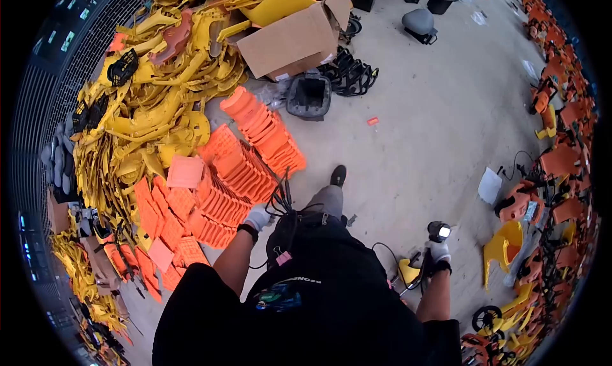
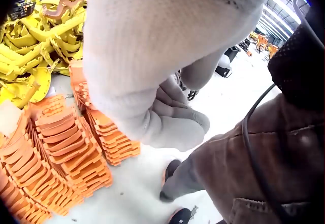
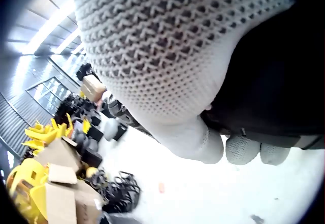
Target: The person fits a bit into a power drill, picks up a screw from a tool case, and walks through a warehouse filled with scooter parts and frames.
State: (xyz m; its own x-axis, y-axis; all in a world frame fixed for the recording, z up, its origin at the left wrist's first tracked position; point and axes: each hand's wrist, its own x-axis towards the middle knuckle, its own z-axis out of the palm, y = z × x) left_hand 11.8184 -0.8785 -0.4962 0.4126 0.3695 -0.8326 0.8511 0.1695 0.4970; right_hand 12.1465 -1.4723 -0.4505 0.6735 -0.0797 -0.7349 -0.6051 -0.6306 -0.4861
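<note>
My left hand (image 1: 258,217), in a white knit glove, hangs beside the waist with its fingers loosely curled and nothing seen in them. Next to it, a bundle of thin black strands (image 1: 280,197) sticks up by the black waist bag (image 1: 282,232). Stacked orange plastic parts (image 2: 71,142) stand just beyond that hand in the left wrist view. Also gloved, my right hand (image 1: 438,251) grips a black power drill (image 1: 437,229) with a bright light at its front. In the right wrist view the fingers (image 3: 242,149) wrap its dark body, and the glove hides much of it.
A big heap of yellow plastic parts (image 1: 172,105) lies to the left, with a cardboard box (image 1: 287,41) and grey bin (image 1: 308,97) ahead. Orange and yellow parts (image 1: 561,162) line the right side. A yellow piece (image 1: 408,272) shows beside the right hip.
</note>
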